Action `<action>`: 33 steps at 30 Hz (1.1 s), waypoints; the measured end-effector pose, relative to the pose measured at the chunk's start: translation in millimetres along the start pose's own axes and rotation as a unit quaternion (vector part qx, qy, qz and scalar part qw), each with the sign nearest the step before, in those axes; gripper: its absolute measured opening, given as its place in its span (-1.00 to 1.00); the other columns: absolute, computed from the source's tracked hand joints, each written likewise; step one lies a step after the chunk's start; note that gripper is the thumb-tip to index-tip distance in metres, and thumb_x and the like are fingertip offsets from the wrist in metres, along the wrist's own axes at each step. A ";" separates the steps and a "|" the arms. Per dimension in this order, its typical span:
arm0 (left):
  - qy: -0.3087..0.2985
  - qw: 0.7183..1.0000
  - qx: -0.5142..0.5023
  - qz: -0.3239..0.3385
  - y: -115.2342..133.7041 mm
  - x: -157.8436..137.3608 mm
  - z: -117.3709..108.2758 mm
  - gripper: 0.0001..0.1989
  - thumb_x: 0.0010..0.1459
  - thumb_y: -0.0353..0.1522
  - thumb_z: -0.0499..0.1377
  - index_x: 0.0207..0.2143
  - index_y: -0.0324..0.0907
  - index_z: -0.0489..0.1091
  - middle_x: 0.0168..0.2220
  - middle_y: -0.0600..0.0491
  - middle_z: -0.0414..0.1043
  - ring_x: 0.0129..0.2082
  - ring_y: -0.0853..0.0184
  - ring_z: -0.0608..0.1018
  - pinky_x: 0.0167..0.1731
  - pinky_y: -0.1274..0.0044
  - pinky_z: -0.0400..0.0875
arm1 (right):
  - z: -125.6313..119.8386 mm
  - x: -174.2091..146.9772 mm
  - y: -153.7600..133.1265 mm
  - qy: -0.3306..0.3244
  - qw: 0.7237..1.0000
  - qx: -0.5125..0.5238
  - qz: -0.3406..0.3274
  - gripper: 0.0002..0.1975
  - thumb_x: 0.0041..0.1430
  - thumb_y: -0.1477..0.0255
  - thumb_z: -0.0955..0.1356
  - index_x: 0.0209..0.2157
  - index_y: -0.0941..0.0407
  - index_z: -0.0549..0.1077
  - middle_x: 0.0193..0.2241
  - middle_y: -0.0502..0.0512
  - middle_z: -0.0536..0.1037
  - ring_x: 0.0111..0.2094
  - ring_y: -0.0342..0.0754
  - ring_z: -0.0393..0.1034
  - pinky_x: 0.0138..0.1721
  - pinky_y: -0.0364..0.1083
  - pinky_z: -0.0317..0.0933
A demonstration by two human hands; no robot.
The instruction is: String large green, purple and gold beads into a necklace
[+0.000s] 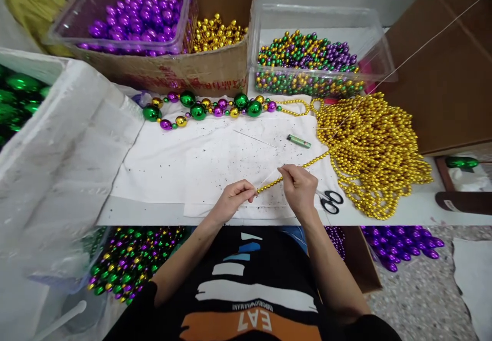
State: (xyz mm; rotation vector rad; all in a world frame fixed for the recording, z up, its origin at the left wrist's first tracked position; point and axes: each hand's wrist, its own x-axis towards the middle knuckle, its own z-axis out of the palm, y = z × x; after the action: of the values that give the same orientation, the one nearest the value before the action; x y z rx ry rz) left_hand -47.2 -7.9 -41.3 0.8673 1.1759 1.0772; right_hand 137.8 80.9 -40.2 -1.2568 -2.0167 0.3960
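The gold bead strand (307, 164) and the heaped gold beads (376, 151) shine with a glossy, metallic plastic look. The big green, purple and gold balls (200, 108) are mirror-smooth. The white cloth (207, 162) is matt and speckled. The tubs (269, 23) are clear plastic, the box (192, 72) rough brown cardboard, and the scissors (330, 200) have black plastic handles.
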 end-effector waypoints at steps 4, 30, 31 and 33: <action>0.011 1.000 -0.001 -0.004 -1.6 -0.3 -6.3 -0.74 0.14 -0.18 0.24 -0.44 -0.21 0.44 -0.51 0.08 0.39 -0.42 0.38 0.41 -0.28 0.52 0.31 | 0.6 -0.5 -0.3 -0.014 1.000 -0.007 -0.011 -0.74 0.32 0.38 0.29 -0.47 0.07 0.46 -0.60 0.02 0.48 -0.52 -0.08 0.35 -0.46 -0.10 0.12; 0.154 0.960 -0.223 0.075 36.0 -22.3 -15.8 -0.84 0.00 -0.33 0.40 -0.44 -0.18 0.48 -0.19 0.04 0.45 -0.45 0.51 0.41 -0.51 0.65 0.30 | -21.9 13.7 -31.1 -0.214 0.960 0.055 -0.175 -0.55 0.36 0.32 0.28 0.24 0.02 0.21 0.15 0.22 0.40 0.13 0.12 0.27 0.11 0.19 0.20; 0.159 0.953 -0.250 0.065 37.8 -23.1 -20.2 -0.82 0.00 -0.32 0.41 -0.43 -0.17 0.48 -0.23 0.05 0.47 -0.45 0.50 0.42 -0.52 0.66 0.30 | -23.9 8.6 -24.1 -0.166 0.974 0.032 -0.152 -0.61 0.37 0.36 0.26 0.19 0.04 0.27 0.10 0.24 0.42 0.09 0.13 0.29 0.07 0.18 0.23; 0.169 0.942 -0.285 0.046 37.9 -23.0 -29.3 -0.77 -0.06 -0.30 0.44 -0.44 -0.18 0.46 -0.34 0.07 0.48 -0.47 0.49 0.44 -0.56 0.68 0.31 | -35.0 -5.8 0.4 -0.067 0.993 -0.027 -0.093 -0.73 0.36 0.46 0.24 0.05 0.07 0.38 -0.06 0.25 0.46 -0.03 0.13 0.33 -0.05 0.13 0.27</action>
State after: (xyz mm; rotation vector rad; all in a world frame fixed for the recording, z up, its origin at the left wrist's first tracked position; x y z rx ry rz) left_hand -84.1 -19.8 -4.9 0.2883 1.0163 1.5850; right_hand 164.5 72.2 -18.5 -1.0869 -2.2497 0.3458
